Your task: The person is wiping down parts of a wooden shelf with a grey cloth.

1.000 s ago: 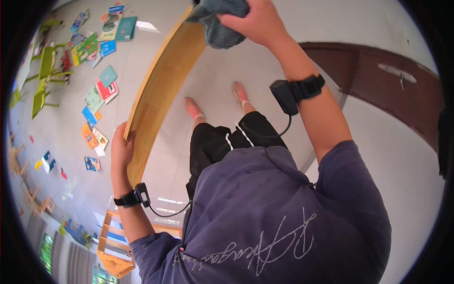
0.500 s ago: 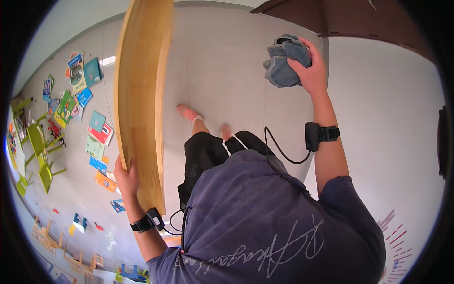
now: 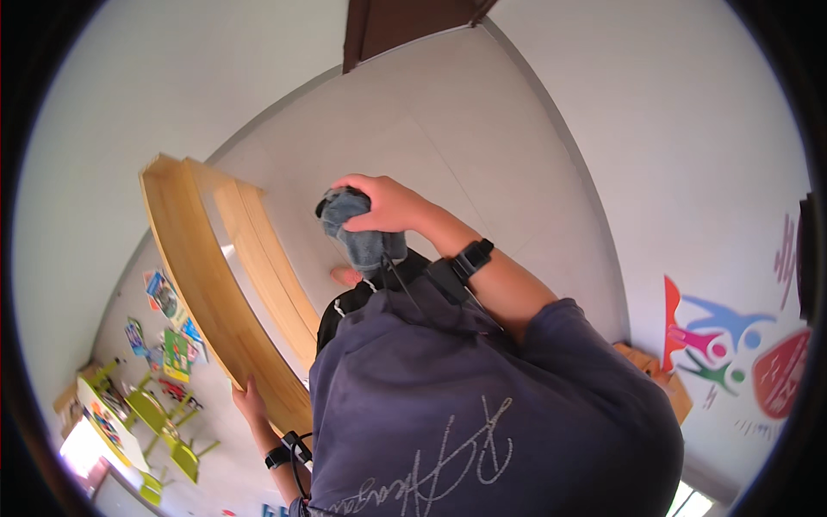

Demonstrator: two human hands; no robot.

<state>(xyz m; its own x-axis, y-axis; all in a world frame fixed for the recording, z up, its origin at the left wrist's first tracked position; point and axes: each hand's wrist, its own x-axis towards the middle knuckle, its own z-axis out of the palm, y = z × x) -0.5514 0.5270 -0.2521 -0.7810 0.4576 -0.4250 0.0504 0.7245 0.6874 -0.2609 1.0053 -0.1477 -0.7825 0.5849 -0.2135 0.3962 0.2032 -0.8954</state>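
Note:
A bunched grey-blue cloth is in my right hand, in front of my body at waist height. The thumb and fingers of that hand are closed round the cloth's upper part, and the rest hangs loosely below. On my left stands a pale wooden shelf unit with long boards. My left hand grips the outer edge of its top board near my side, thumb on the upper face. The fingers under that edge are hidden.
Scattered books lie on the floor beyond the shelf unit. Green chairs and a low table stand farther left. A brown door is ahead. A white wall with a coloured mural runs along the right, a cardboard box near its foot.
My right hand has brought the cloth from the far right in towards my body. The view has turned right, and a lower board of the shelf unit now shows. My left hand stays on the edge.

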